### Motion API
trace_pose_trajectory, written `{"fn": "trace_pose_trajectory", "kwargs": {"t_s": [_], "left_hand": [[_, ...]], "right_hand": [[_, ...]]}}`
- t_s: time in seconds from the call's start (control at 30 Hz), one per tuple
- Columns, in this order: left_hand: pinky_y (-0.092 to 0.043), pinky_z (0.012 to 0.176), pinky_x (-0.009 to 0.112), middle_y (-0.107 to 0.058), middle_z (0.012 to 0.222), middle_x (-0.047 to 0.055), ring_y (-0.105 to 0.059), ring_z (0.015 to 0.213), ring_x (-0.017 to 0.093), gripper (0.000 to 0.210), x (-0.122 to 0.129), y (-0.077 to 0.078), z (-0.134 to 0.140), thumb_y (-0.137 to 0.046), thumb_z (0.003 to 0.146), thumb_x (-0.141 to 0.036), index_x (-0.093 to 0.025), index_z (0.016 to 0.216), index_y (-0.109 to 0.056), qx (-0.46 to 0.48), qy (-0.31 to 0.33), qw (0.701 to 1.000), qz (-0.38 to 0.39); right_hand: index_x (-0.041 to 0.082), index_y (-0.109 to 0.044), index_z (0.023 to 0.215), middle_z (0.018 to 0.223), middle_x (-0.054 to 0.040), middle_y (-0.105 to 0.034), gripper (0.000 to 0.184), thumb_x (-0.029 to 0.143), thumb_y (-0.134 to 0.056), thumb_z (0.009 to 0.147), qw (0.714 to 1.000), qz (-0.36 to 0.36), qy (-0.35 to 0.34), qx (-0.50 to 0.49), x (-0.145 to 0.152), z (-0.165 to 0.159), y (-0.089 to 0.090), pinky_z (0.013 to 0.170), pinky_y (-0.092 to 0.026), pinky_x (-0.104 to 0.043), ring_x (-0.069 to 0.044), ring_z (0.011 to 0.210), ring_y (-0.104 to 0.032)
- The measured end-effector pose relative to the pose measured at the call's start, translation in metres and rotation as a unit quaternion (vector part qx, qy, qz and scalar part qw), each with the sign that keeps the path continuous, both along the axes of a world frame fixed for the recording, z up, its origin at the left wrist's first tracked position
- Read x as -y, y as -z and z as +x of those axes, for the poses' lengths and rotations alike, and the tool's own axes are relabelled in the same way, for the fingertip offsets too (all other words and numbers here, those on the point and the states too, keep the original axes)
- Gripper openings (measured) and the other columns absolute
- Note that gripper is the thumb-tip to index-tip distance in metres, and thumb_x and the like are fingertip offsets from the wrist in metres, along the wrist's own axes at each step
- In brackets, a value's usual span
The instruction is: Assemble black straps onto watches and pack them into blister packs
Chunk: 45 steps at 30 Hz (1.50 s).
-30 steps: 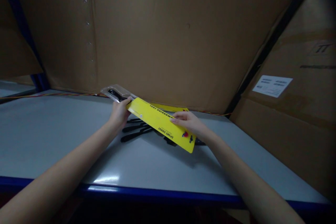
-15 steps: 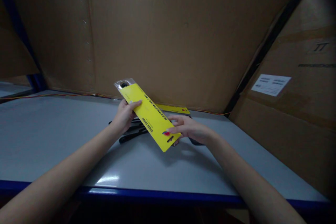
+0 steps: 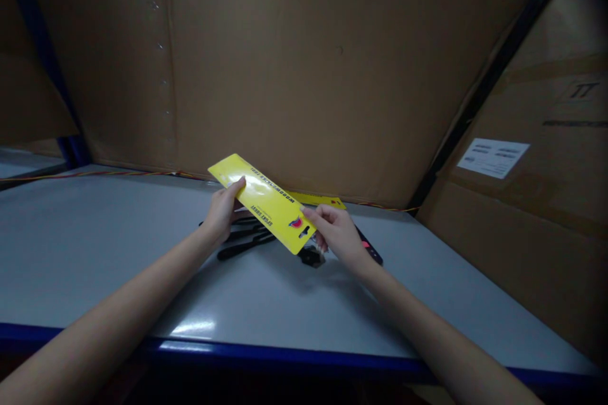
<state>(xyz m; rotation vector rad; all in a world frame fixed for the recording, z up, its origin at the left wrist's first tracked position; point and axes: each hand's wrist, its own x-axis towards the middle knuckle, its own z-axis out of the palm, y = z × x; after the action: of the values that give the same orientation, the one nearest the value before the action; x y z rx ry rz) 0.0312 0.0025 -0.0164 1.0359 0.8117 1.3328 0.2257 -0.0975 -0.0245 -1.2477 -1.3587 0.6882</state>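
- We find the yellow card (image 3: 266, 199) aloft and tilted, between both hands, with the shelf top (image 3: 142, 228) below it.
- Left hand (image 3: 223, 209): clamped on the card's far-left part, thumb flat on the printed face.
- Right hand (image 3: 339, 237): closed on the card's right end, beside the hang hole – we cannot see how all the fingers sit.
- Beneath the card we note black-handled tools (image 3: 244, 247), partly hidden.
- Behind the card lies a second yellow card (image 3: 323, 200); farther behind stands a cardboard panel (image 3: 285, 63).
- Well to the card's right, we record a carton (image 3: 546, 215) – white label (image 3: 494, 157) attached.
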Motion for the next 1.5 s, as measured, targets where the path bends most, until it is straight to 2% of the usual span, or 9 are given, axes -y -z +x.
{"fn": "trace_pose_trajectory", "kwargs": {"t_s": [0.1,0.2,0.37,0.47,0.67,1.03,1.17,1.33,1.5], "left_hand": [[-0.057,0.058,0.032,-0.071,0.093,0.013,-0.067,0.073,0.022,0.023,-0.002,0.0,0.0,-0.066,0.072,-0.03,-0.012,0.085,-0.065,0.003,0.019,1.0,-0.001],[-0.057,0.061,0.029,-0.07,0.096,0.013,-0.068,0.076,0.021,0.021,-0.004,0.002,0.002,-0.067,0.072,-0.028,-0.012,0.086,-0.065,0.011,0.036,0.999,0.015],[-0.057,0.06,0.033,-0.069,0.099,0.011,-0.068,0.078,0.022,0.029,-0.004,0.001,0.002,-0.071,0.068,-0.024,-0.017,0.095,-0.061,0.0,0.066,0.996,0.052],[-0.058,0.059,0.034,-0.069,0.096,0.011,-0.068,0.075,0.022,0.03,-0.009,-0.003,-0.005,-0.07,0.068,-0.024,-0.017,0.095,-0.06,0.002,0.047,0.999,0.012],[-0.059,0.06,0.033,-0.07,0.085,0.012,-0.068,0.067,0.021,0.022,-0.023,-0.013,-0.019,-0.066,0.07,-0.017,-0.011,0.091,-0.062,0.007,0.068,0.997,-0.04],[-0.059,0.054,0.032,-0.071,0.086,0.015,-0.069,0.07,0.025,0.033,-0.017,-0.013,-0.022,-0.075,0.061,-0.016,-0.011,0.092,-0.065,-0.073,0.1,0.992,-0.017],[-0.059,0.057,0.028,-0.07,0.091,0.017,-0.069,0.077,0.024,0.036,-0.019,-0.013,-0.022,-0.075,0.059,-0.007,-0.011,0.093,-0.064,-0.062,0.137,0.988,-0.035],[-0.058,0.064,0.031,-0.068,0.094,0.01,-0.067,0.08,0.023,0.037,-0.015,-0.03,-0.031,-0.076,0.059,-0.018,-0.013,0.092,-0.06,-0.066,0.029,0.987,0.141],[-0.053,0.076,0.03,-0.063,0.089,-0.001,-0.062,0.082,0.016,0.031,-0.012,-0.042,-0.067,-0.075,0.065,-0.027,-0.016,0.083,-0.052,-0.124,-0.137,0.934,0.307]], "right_hand": [[0.019,-0.048,0.059,0.041,0.0036,-0.054,0.039,0.053,-0.062,0.073,0.999,-0.01,-0.016,-0.042,-0.001,-0.001,0.0,0.028,-0.033,-0.017,-0.006,0.029,-0.044],[0.019,-0.058,0.084,0.068,-0.0029,-0.07,0.033,0.047,-0.068,0.068,0.989,-0.065,-0.091,-0.095,-0.003,-0.004,0.002,0.038,-0.047,-0.021,-0.013,0.049,-0.063],[0.02,-0.06,0.096,0.082,-0.0042,-0.072,0.037,0.035,-0.072,0.065,0.975,-0.085,-0.172,-0.114,-0.004,-0.007,0.006,0.055,-0.054,-0.029,-0.018,0.066,-0.068],[0.018,-0.063,0.096,0.084,-0.0049,-0.071,0.034,0.032,-0.071,0.067,0.976,-0.075,-0.162,-0.127,-0.002,-0.002,0.001,0.057,-0.053,-0.025,-0.015,0.066,-0.067],[0.018,-0.066,0.099,0.072,-0.0039,-0.07,0.034,0.037,-0.067,0.07,0.977,-0.079,-0.16,-0.114,0.0,0.02,-0.009,0.034,-0.036,-0.017,-0.009,0.046,-0.058],[0.02,-0.068,0.088,0.084,-0.0044,-0.072,0.027,0.026,-0.074,0.062,0.972,-0.053,0.011,-0.23,-0.01,0.042,-0.017,0.061,-0.054,-0.027,-0.018,0.073,-0.067],[0.017,-0.067,0.087,0.091,-0.0096,-0.071,0.031,0.041,-0.07,0.068,0.969,-0.082,0.01,-0.233,-0.013,0.044,-0.015,0.061,-0.054,-0.031,-0.021,0.077,-0.067],[0.021,-0.064,0.096,0.1,-0.0076,-0.069,0.04,0.052,-0.064,0.071,0.978,-0.078,-0.003,-0.192,-0.014,0.048,-0.016,0.065,-0.05,-0.027,-0.02,0.088,-0.065],[0.023,-0.063,0.098,0.104,-0.005,-0.068,0.035,0.044,-0.066,0.07,0.982,-0.056,0.016,-0.18,-0.012,0.047,-0.019,0.074,-0.047,-0.029,-0.019,0.095,-0.062]]}}
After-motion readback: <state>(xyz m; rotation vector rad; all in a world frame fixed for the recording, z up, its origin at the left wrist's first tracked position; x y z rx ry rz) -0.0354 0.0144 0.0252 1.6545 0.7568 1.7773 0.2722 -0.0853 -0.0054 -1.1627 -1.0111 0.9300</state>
